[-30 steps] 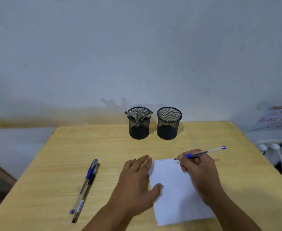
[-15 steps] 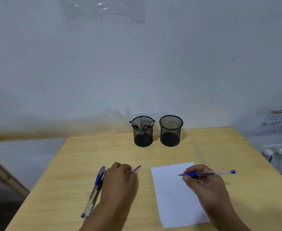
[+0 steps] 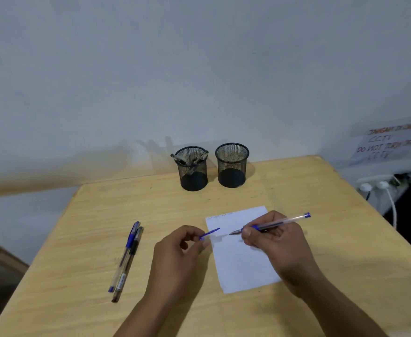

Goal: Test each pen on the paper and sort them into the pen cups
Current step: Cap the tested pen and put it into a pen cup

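Two black mesh pen cups stand side by side at the far edge of the wooden table [image 3: 296, 190], well beyond both sets of fingertips: the left cup [image 3: 193, 168] holds several pens, the right cup [image 3: 232, 165] shows none. Beside the left hand [image 3: 179, 259], out past its knuckles, two capped pens lie touching each other lengthwise, a blue pen [image 3: 124, 255] and a dark pen [image 3: 129, 263]. Nothing lies between the hands and the cups. The left hand hovers just off the paper's near-left edge, fingers curled, thumb and forefinger pinching a small blue pen cap [image 3: 209, 233] that points toward the other hand. The right hand [image 3: 276, 244] rests over the white paper [image 3: 242, 263], fingers wrapped around a clear-barrelled pen [image 3: 271, 223] with a blue grip, its bare tip aimed at the cap and close to it, above the sheet. Faint scribbles run along the paper's top edge beyond the fingertips. Behind the table is a pale wall; at far right hang a handwritten sign [image 3: 389, 144] and white plugs [image 3: 373, 186].
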`<control>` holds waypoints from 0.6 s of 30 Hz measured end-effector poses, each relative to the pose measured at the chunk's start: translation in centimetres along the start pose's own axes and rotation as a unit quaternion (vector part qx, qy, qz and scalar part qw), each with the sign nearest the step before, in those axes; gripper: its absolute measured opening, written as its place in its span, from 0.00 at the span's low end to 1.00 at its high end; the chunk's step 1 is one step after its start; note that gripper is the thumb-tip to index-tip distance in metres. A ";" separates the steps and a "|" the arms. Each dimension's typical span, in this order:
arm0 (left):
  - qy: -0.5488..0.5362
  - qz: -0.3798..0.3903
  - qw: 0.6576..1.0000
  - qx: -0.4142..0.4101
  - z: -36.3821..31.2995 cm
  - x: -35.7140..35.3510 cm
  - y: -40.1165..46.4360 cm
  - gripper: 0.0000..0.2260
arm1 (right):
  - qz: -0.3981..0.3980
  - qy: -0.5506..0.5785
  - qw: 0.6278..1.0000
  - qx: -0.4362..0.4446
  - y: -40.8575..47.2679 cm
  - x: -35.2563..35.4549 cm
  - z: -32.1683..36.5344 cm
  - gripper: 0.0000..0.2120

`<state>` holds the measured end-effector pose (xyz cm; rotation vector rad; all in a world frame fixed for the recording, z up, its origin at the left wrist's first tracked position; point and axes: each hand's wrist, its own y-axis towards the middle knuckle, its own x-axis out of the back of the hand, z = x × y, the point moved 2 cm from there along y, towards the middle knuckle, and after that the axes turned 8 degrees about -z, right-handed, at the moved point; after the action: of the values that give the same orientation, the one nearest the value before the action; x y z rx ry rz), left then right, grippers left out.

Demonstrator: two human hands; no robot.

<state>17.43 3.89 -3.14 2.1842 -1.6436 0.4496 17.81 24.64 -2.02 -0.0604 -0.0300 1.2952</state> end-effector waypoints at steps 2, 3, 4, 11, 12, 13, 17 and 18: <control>-0.002 0.006 1.000 -0.004 -0.1 -0.4 -0.4 0.06 | 0.008 0.003 1.000 0.005 -0.1 -0.2 0.0 0.04; -0.004 0.010 1.000 -0.009 -0.1 -0.5 -0.5 0.06 | 0.013 0.003 1.000 0.006 -0.2 -0.3 -0.1 0.04; -0.006 0.012 1.000 -0.012 -0.2 -0.6 -0.6 0.06 | 0.018 0.004 1.000 0.006 -0.2 -0.4 -0.1 0.04; -0.012 0.024 1.000 -0.013 -0.5 -1.2 -0.8 0.06 | 0.022 0.003 1.000 0.005 -0.2 -0.1 -0.4 0.04; -0.012 0.024 1.000 -0.014 -0.5 -1.2 -0.7 0.06 | 0.021 0.004 1.000 0.004 -0.1 0.0 -0.5 0.04; -0.013 0.025 1.000 -0.014 -0.5 -1.2 -0.6 0.06 | 0.021 0.003 1.000 0.004 -0.2 0.1 -0.5 0.04; -0.019 0.035 0.999 -0.027 -0.7 -1.4 -0.6 0.06 | 0.025 0.004 1.000 0.007 -0.2 0.1 -0.6 0.04; -0.019 0.042 0.998 -0.031 -0.8 -1.5 -0.6 0.06 | 0.027 0.004 1.000 0.007 -0.2 0.0 -0.6 0.04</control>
<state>17.57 5.73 -3.16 2.0981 -1.7509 0.3781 18.08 24.57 -2.64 -0.0554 -0.0118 1.3483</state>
